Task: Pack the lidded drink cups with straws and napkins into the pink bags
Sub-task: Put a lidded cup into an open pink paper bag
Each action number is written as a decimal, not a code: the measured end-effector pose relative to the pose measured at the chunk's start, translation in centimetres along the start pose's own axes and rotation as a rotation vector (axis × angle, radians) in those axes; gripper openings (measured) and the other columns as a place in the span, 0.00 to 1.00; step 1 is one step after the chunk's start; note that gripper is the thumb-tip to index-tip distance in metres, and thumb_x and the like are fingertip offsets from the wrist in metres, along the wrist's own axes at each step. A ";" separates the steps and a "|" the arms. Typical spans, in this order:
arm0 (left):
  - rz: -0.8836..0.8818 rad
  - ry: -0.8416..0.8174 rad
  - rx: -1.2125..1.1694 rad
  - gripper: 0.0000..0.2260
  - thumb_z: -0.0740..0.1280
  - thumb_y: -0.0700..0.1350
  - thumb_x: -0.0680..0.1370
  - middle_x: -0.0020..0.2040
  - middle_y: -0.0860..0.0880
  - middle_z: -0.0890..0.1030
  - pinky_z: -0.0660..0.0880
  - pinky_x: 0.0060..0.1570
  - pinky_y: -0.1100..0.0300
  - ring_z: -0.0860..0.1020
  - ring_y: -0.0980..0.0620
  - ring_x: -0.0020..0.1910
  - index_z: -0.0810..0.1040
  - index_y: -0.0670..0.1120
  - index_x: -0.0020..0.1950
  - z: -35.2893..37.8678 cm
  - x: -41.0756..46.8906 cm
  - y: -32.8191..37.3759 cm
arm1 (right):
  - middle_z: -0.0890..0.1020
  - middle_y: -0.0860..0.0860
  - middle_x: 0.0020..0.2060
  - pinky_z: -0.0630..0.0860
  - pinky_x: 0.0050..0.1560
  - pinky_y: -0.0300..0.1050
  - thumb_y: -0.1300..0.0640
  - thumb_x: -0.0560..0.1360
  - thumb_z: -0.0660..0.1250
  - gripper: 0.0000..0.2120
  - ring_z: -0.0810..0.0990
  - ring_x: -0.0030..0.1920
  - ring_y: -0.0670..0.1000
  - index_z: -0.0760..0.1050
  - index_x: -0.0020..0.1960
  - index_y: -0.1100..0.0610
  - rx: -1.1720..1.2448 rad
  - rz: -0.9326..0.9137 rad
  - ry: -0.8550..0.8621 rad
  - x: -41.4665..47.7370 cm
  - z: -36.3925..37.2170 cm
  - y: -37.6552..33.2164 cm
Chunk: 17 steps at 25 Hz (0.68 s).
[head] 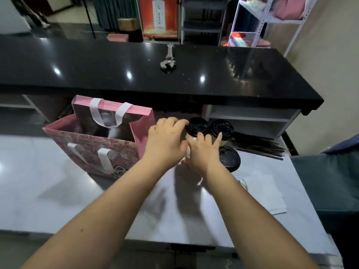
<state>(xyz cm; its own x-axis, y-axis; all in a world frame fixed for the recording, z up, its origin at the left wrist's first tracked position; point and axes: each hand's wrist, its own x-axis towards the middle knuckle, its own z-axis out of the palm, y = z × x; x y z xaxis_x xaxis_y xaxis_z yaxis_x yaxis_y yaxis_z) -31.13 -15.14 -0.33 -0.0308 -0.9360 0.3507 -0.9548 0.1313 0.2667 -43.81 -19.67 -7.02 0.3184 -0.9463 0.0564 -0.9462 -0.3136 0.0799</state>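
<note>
Head view: the only view, and every line below is read from it.
Bag: the pink patterned paper bag with white strap handles [93,150] stands upright and open near the far edge of the pale glossy worktop [58,195], left of centre. Its inside is dark, and we make out no cup in it.
Cups: the white paper cup with a black plastic lid [196,126] is at the far edge, just right of the bag. A second lidded cup [222,129] touches it on the right, and a third lidded cup [229,159] stands just nearer.
Left hand [165,140]: fingers curled over the first cup's lid rim, grasping it.
Right hand [204,152]: fingers lie against that cup's wall. We cannot tell whether they close round it.
Straws: a bundle of black wrapped straws [258,144] lies at the far right corner.
Napkins: white paper napkins [264,193] lie by the right edge.
Done: in our judgement, only the bag is opened.
Left: three cups, the straws and the napkins.
</note>
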 end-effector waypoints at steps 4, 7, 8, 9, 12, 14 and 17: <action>-0.011 0.102 -0.008 0.21 0.70 0.44 0.69 0.55 0.49 0.77 0.72 0.51 0.47 0.73 0.43 0.57 0.76 0.49 0.62 -0.3 -0.9 -1.2 | 0.77 0.58 0.55 0.73 0.58 0.63 0.49 0.55 0.78 0.30 0.74 0.53 0.61 0.77 0.57 0.50 -0.079 -0.111 0.091 -1.3 2.0 -1.6; 0.014 0.133 0.006 0.21 0.71 0.44 0.69 0.55 0.49 0.77 0.72 0.52 0.48 0.73 0.44 0.57 0.76 0.49 0.62 -1.0 -1.1 -1.7 | 0.78 0.58 0.52 0.75 0.41 0.49 0.55 0.47 0.79 0.34 0.74 0.47 0.61 0.79 0.53 0.51 0.017 -0.235 0.190 -1.7 1.5 -1.4; 0.010 0.147 0.008 0.22 0.70 0.45 0.69 0.55 0.49 0.77 0.72 0.53 0.47 0.73 0.44 0.57 0.76 0.50 0.63 -1.7 -0.9 -2.1 | 0.78 0.59 0.52 0.76 0.40 0.50 0.54 0.46 0.79 0.35 0.75 0.47 0.61 0.79 0.54 0.50 0.049 -0.236 0.220 -1.5 0.4 -1.1; 0.002 0.164 0.010 0.22 0.70 0.46 0.69 0.56 0.49 0.77 0.72 0.55 0.47 0.73 0.44 0.57 0.76 0.50 0.63 -2.7 -0.6 -2.6 | 0.78 0.59 0.53 0.76 0.41 0.51 0.54 0.47 0.80 0.36 0.76 0.47 0.62 0.78 0.55 0.50 0.079 -0.233 0.251 -1.1 -0.9 -0.9; -0.025 0.197 0.038 0.22 0.68 0.47 0.70 0.57 0.49 0.77 0.69 0.57 0.47 0.73 0.44 0.58 0.75 0.50 0.64 -6.1 0.2 -5.4 | 0.76 0.59 0.56 0.75 0.45 0.53 0.51 0.53 0.81 0.35 0.75 0.50 0.63 0.77 0.60 0.49 0.150 -0.217 0.366 0.9 -6.4 -0.7; -0.029 0.239 0.054 0.21 0.67 0.48 0.69 0.56 0.49 0.78 0.70 0.56 0.47 0.74 0.44 0.57 0.76 0.50 0.63 -8.2 0.5 -8.1 | 0.74 0.58 0.59 0.74 0.49 0.55 0.49 0.58 0.79 0.33 0.73 0.54 0.63 0.76 0.63 0.48 0.179 -0.201 0.436 1.7 -10.2 -1.1; -0.076 0.267 0.032 0.19 0.66 0.50 0.69 0.54 0.52 0.80 0.73 0.54 0.47 0.76 0.47 0.54 0.79 0.51 0.59 -10.9 0.5 -12.8 | 0.69 0.53 0.64 0.68 0.61 0.53 0.45 0.64 0.75 0.33 0.65 0.61 0.58 0.70 0.68 0.43 0.316 -0.153 0.439 2.3 -15.0 -2.3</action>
<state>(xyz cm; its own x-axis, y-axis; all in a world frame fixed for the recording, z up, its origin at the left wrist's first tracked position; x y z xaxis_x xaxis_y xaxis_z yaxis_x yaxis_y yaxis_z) -15.74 -13.67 6.25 0.1162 -0.8231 0.5559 -0.9604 0.0495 0.2742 -40.05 -19.92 7.81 0.3833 -0.7880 0.4818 -0.8373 -0.5166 -0.1787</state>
